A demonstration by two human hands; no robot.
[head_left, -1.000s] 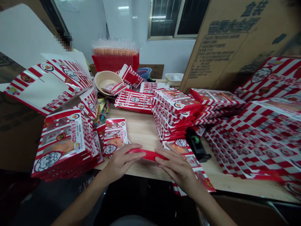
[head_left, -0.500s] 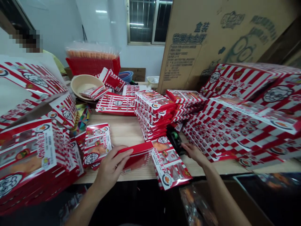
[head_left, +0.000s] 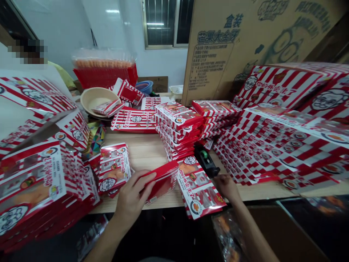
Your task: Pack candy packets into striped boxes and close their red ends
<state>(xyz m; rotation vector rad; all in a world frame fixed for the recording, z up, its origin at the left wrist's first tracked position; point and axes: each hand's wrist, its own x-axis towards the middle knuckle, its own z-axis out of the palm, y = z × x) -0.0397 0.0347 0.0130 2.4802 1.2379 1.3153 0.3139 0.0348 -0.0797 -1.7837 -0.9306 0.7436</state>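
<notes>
My left hand (head_left: 132,196) grips a small red box (head_left: 163,182) on its edge near the table's front, thumb on the near side and fingers over the top. Just right of it a red-and-white striped window box (head_left: 200,187) lies face up, its front corner over the table edge. Behind that sits a black tape dispenser (head_left: 205,160) with a green hub. My right hand (head_left: 227,187) is closed at the dispenser's near end, fingertips pinched together. Whatever is between those fingertips is too small to make out.
Stacks of striped boxes stand at the middle (head_left: 178,127), the right (head_left: 283,142) and the left (head_left: 35,182). A smaller box pile (head_left: 114,167) lies left of my left hand. Behind are a beige bowl (head_left: 87,100) and a large cardboard sheet (head_left: 218,72). Another person is partly visible at far left.
My right hand has drawn back toward me from the tape dispenser, its fingers now more curled. My left hand still holds the red box, which is tilted a little more. The view has shifted slightly.
</notes>
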